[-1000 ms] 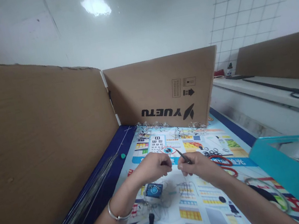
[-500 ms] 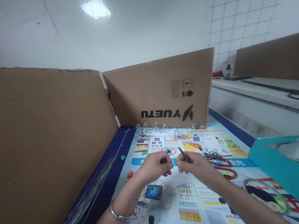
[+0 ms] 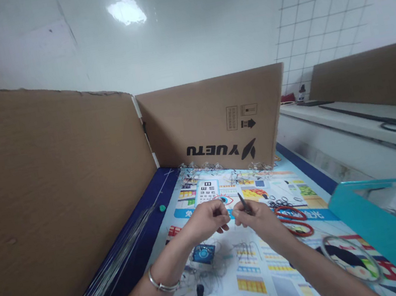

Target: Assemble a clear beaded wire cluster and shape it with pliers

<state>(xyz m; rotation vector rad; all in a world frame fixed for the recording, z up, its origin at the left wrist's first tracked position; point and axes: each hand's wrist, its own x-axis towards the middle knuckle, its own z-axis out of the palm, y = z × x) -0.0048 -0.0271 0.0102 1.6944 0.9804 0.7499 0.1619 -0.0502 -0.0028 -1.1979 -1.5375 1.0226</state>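
My left hand (image 3: pixel 212 217) is closed in a pinch above the printed sheet. Whatever its fingertips hold is too small to make out. A silver bangle (image 3: pixel 162 283) circles that wrist. Close by on the right, my right hand (image 3: pixel 252 215) is closed around a slim dark pointed tool (image 3: pixel 245 203), whose tip sticks up past the fingers. The two hands' fingertips are a small gap apart. Below them on the sheet lie a small blue square item (image 3: pixel 203 253) and a tangle of thin wire (image 3: pixel 214 270).
Red loops (image 3: pixel 297 227) and small black rings (image 3: pixel 282 202) lie right of my hands. A turquoise box (image 3: pixel 384 227) with a mass of thin wire pieces stands at the right. Long straight wires (image 3: pixel 117 256) run along the left edge. Cardboard panels (image 3: pixel 212 120) wall the back and left.
My hands stay almost in place, still close together. The tool in my right hand has tilted slightly, and my right forearm has shifted a little.
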